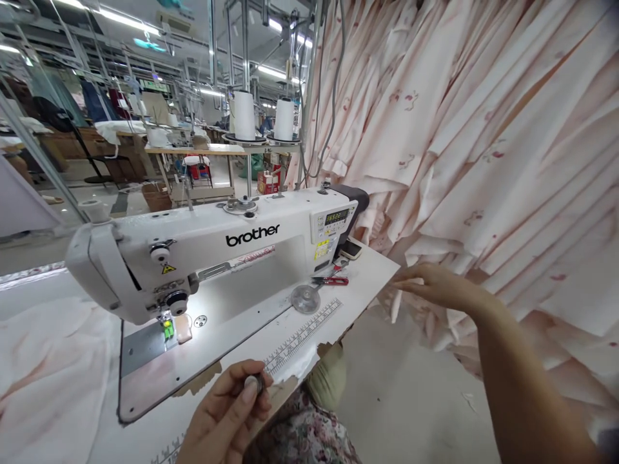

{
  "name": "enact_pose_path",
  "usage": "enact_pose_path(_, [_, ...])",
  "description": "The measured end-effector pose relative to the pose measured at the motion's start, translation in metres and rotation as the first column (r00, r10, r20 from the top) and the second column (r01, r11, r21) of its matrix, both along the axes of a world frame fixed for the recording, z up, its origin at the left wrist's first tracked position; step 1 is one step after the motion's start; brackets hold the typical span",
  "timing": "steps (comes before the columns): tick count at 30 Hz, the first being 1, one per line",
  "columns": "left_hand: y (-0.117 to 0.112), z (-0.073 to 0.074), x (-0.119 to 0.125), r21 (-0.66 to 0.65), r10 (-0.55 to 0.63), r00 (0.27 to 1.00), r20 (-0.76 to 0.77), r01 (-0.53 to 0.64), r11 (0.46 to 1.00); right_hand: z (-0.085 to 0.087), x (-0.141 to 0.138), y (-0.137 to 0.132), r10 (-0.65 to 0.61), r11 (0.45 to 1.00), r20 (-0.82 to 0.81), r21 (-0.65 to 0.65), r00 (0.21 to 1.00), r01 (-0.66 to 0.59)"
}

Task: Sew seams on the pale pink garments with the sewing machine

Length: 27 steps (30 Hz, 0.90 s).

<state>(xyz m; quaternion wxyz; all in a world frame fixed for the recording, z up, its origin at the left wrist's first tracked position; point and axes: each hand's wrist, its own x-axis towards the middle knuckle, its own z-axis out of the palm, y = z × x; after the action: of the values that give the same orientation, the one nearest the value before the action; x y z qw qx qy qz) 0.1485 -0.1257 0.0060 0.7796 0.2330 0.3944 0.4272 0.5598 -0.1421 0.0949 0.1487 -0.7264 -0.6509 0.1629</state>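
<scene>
My left hand [232, 409] is closed, with a small round metal bobbin [252, 385] pinched between thumb and fingers. It is over the front edge of the sewing table, beside the printed ruler strip [304, 335]. Out to the right, my right hand [430, 283] reaches past the table's right corner, its fingers stretched toward the left. Hanging pale pink fabric [483, 212] is close behind it. The white sewing machine [232, 258] stands in front of me, with a green presser-foot piece [168, 330] under its lit needle area.
Red-handled thread snips [331, 281] and a clear round dish [305, 299] lie on the table, and a phone [351, 249] rests near its back corner. Pale cloth [53, 367] spreads at the left. Two white thread cones [244, 116] stand behind the machine.
</scene>
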Motion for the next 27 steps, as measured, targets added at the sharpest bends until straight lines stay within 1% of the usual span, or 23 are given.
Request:
enact_pose_path(1, [0.002,-0.001,0.001,0.008,0.008,1.0,-0.009,-0.008,1.0,0.0,0.004,0.0,-0.029,0.999,0.011,0.025,1.0,0.029])
enact_pose_path(3, [0.004,-0.004,0.003,0.02,0.009,0.999,-0.039,-0.008,1.0,-0.007,-0.004,0.004,-0.008,0.996,-0.019,0.088,1.0,0.009])
enact_pose_path(4, [0.005,-0.005,0.004,0.019,0.003,0.998,-0.058,-0.002,1.0,-0.014,-0.014,0.01,0.038,0.992,-0.052,0.125,0.998,-0.031])
enact_pose_path(5, [0.005,-0.007,0.006,0.017,-0.005,0.997,-0.075,0.006,1.0,-0.023,-0.027,0.017,0.091,0.978,-0.055,0.194,0.994,-0.079])
enact_pose_path(6, [0.005,-0.008,0.007,0.015,-0.014,0.996,-0.09,0.015,1.0,-0.033,-0.04,0.027,0.106,0.97,-0.039,0.225,0.994,-0.095])
enact_pose_path(8, [0.004,-0.011,0.009,0.01,-0.031,0.993,-0.113,0.032,0.999,-0.055,-0.064,0.048,0.091,0.957,0.004,0.276,0.996,-0.089])
enact_pose_path(11, [0.003,-0.013,0.01,0.021,-0.034,0.991,-0.132,0.037,0.999,-0.084,-0.086,0.076,0.08,0.953,0.095,0.285,0.992,-0.104])
enact_pose_path(12, [0.004,-0.013,0.01,0.028,-0.034,0.99,-0.135,0.039,0.999,-0.091,-0.089,0.082,0.074,0.953,0.118,0.284,0.99,-0.106])
enact_pose_path(14, [0.004,-0.012,0.009,0.042,-0.038,0.99,-0.133,0.044,0.998,-0.099,-0.091,0.09,0.066,0.953,0.151,0.284,0.986,-0.108])
enact_pose_path(16, [0.004,-0.01,0.009,0.047,-0.042,0.992,-0.122,0.048,0.998,-0.1,-0.091,0.091,0.062,0.949,0.163,0.295,0.985,-0.108])
enact_pose_path(18, [0.004,-0.008,0.009,0.046,-0.04,0.993,-0.107,0.046,0.998,-0.095,-0.091,0.085,0.052,0.941,0.154,0.322,0.987,-0.1])
enact_pose_path(20, [0.003,-0.006,0.01,0.04,-0.043,0.994,-0.096,0.047,0.998,-0.087,-0.094,0.074,0.038,0.927,0.124,0.365,0.992,-0.081])
enact_pose_path(22, [0.004,-0.007,0.011,0.031,-0.052,0.995,-0.086,0.055,0.998,-0.078,-0.104,0.056,0.041,0.915,0.085,0.398,0.996,-0.072])
enact_pose_path(24, [0.006,-0.009,0.011,0.001,-0.071,0.994,-0.078,0.072,0.997,-0.07,-0.118,0.033,0.111,0.917,0.024,0.384,0.994,-0.112])
enact_pose_path(25, [0.007,-0.011,0.01,-0.019,-0.087,0.993,-0.075,0.085,0.996,-0.067,-0.127,0.022,0.182,0.922,-0.025,0.351,0.983,-0.162])
enact_pose_path(26, [0.009,-0.013,0.01,-0.036,-0.103,0.992,-0.072,0.1,0.994,-0.066,-0.136,0.011,0.295,0.923,-0.147,0.299,0.944,-0.242])
enact_pose_path(27, [0.011,-0.016,0.009,-0.049,-0.119,0.99,-0.071,0.116,0.992,-0.066,-0.144,0.001,0.37,0.913,-0.237,0.274,0.898,-0.304])
